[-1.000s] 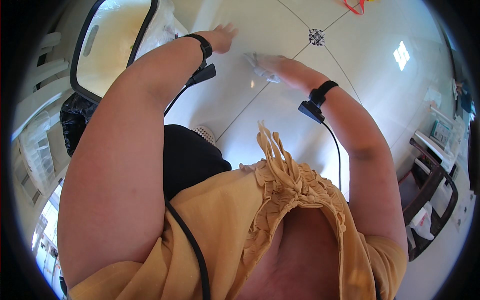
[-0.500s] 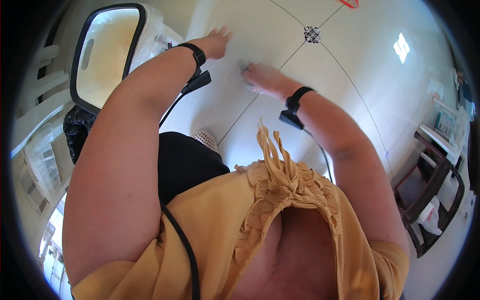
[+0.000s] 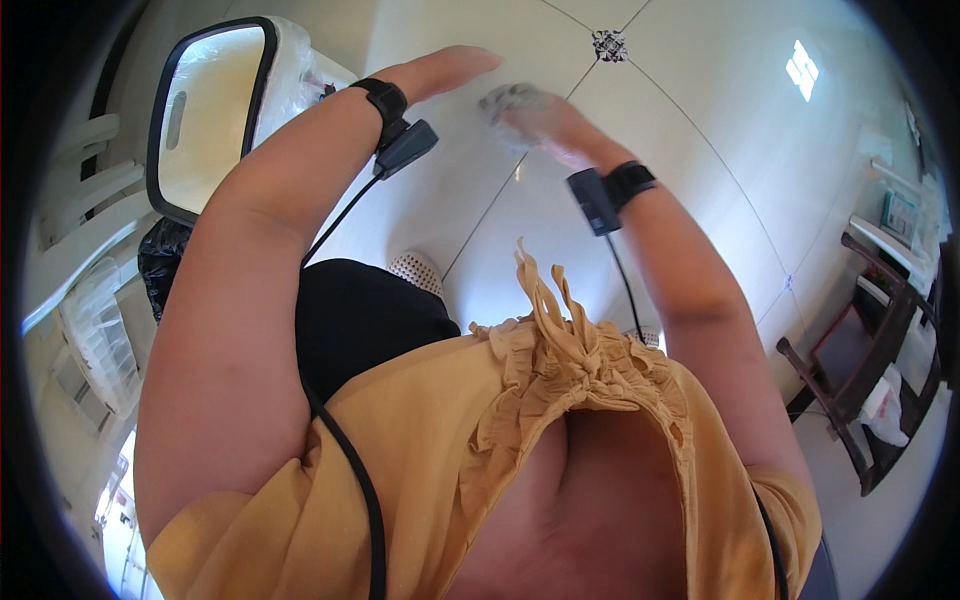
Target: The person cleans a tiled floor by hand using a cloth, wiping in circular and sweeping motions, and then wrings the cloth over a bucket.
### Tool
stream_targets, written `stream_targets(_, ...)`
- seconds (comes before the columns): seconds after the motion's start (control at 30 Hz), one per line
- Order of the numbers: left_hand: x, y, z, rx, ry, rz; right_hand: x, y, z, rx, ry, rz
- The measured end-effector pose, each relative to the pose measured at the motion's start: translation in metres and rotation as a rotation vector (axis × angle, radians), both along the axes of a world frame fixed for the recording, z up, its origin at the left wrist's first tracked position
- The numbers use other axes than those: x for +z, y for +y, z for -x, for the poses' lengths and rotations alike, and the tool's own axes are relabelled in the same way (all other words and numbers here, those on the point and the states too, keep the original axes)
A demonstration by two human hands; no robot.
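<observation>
My left hand (image 3: 447,72) is stretched out flat above the pale tiled floor, its fingers pointing right and nothing seen in it. Just to its right and a little nearer, my right hand (image 3: 560,125) reaches in, smeared by motion. A grey, crumpled, cloth-like thing (image 3: 514,108) is wrapped in or around the fingers of that hand; its kind is too blurred to tell. The two hands are close but apart. Each wrist wears a black strap, with a small black cabled box on the left (image 3: 407,149) and on the right (image 3: 594,201).
At the left stands a white bin-like container with a dark-rimmed, cream top (image 3: 207,115), a black plastic bag (image 3: 163,262) beneath it. White slatted furniture (image 3: 90,215) lines the left rim. A dark wooden chair (image 3: 858,385) stands at the right. My shoe (image 3: 416,271) shows below.
My left hand has turned and straightened toward the right. The right hand has rotated and shifted slightly, and more of the grey thing at its fingers now shows.
</observation>
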State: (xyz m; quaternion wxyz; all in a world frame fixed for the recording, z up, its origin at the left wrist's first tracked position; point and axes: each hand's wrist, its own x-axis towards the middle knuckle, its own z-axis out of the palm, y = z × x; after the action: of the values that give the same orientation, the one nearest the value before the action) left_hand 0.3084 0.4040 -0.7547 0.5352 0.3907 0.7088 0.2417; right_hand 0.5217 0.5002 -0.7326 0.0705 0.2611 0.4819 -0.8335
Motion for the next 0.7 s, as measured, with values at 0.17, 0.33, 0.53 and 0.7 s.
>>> stream_targets(0.17,0.052,0.022,-0.05,0.199,-0.746,-0.049,0.037,0.033,-0.016,-0.116,0.046,0.004)
stream_targets(0.33,0.076,0.035,-0.067,-0.099,-0.315,-0.113,0.034,0.031,-0.018,-0.24,-0.06,-0.334)
stream_targets(0.53,0.036,0.031,-0.067,0.008,-0.143,-0.101,0.008,0.029,-0.029,-0.246,-0.073,-0.034)
stream_targets(0.7,0.012,0.031,-0.001,0.152,0.539,-0.222,-0.022,0.044,-0.067,-0.006,-0.325,-1.226)
